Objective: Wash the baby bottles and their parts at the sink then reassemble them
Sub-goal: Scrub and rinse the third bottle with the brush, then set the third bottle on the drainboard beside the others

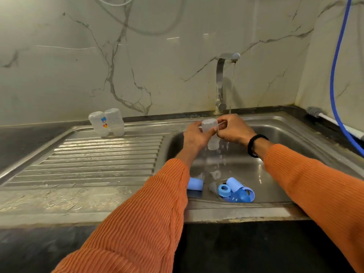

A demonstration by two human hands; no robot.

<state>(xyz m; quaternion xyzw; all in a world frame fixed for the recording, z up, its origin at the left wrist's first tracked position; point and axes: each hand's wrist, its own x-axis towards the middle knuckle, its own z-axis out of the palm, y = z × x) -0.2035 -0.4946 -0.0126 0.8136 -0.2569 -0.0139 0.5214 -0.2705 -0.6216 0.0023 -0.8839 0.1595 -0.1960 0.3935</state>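
Both hands, left hand (195,134) and right hand (234,128), grip a clear bottle (210,131) just below the tap (222,79). Wet fingers could slip, dropping it into the sink (275,134).

I grip a clear bottle (210,126) with my left hand (197,135) and right hand (234,128) under the tap (222,83), blue parts (236,191) lying in the sink (275,134).
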